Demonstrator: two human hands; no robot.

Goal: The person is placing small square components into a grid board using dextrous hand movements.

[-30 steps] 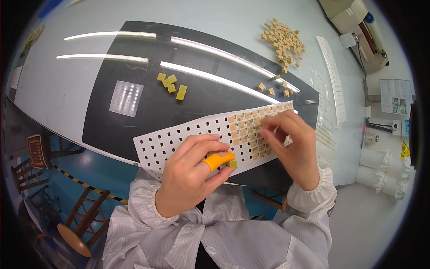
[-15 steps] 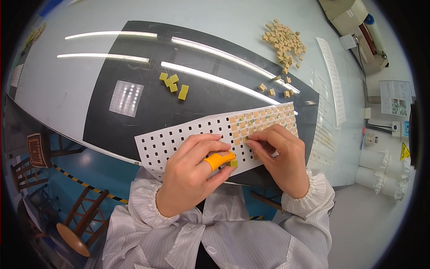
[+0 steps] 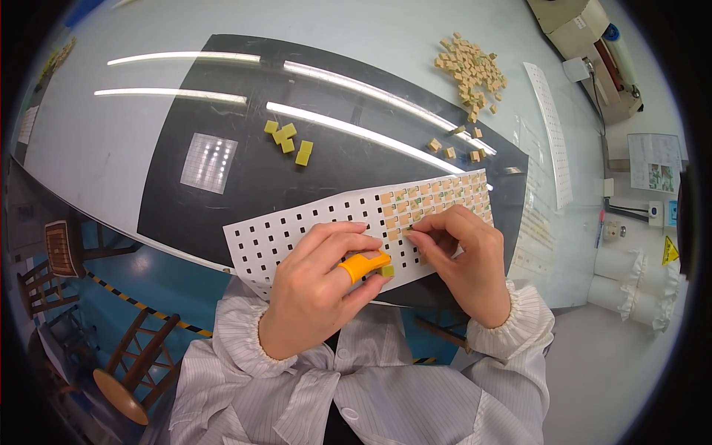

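My left hand [image 3: 315, 285] is closed over the white perforated sheet [image 3: 278, 241], an orange ring-like finger tool [image 3: 363, 267] round one finger. A yellow-green cube [image 3: 386, 271] sits at its thumb tip, gripped below the orange tool. Just to the right, my right hand [image 3: 463, 256] pinches a small tan and dark green piece [image 3: 409, 230] against the sheet; the fingertips partly hide it. Tan square pieces [image 3: 445, 194], some marked with green, cover the sheet's right part in rows. Dark square holes show across its left part.
Several yellow-green cubes [image 3: 286, 133] lie on the black mat [image 3: 334, 159], near a clear gridded sheet [image 3: 210, 163]. Loose tan blocks [image 3: 471, 70] are heaped at the far right, with a few nearer ones [image 3: 449, 152] on the mat. Another perforated strip [image 3: 550, 133] lies farther right.
The right hand's fingertips have shifted very slightly at the sheet, still pinching the small piece. The left hand has stayed in place.
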